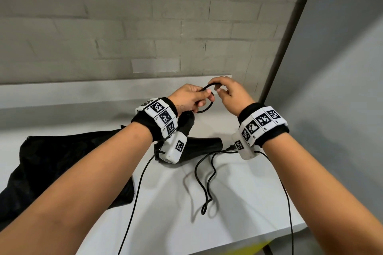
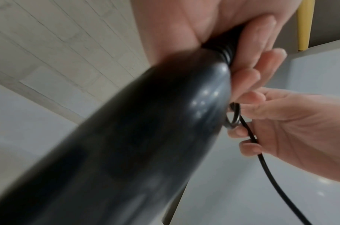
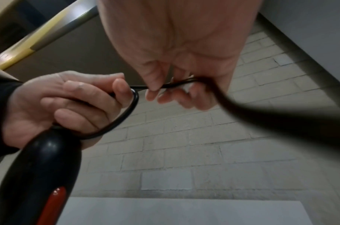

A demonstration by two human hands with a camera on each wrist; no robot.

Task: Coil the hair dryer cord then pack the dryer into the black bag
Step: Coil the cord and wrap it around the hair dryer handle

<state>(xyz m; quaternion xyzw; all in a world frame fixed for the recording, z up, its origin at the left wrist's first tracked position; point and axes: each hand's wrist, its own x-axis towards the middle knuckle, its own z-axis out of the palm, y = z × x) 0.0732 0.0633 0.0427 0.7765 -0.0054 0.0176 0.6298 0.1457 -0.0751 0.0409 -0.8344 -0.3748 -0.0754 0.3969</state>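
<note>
Hair dryer (image 1: 187,130): black, red switch on the grip, hanging handle-up above the white table (image 1: 238,192) from the left hand (image 1: 186,99), whose fingers are curled round the handle's top end and the cord's ribbed root. Cord (image 1: 207,182): one small loop made at the left hand; the right hand (image 1: 230,95) pinches its upper arc between thumb and fingertips, other fingers loosely bent; the remainder trails in slack bends across the table. Black bag (image 1: 62,161): crumpled flat on the table, left of the dryer.
</note>
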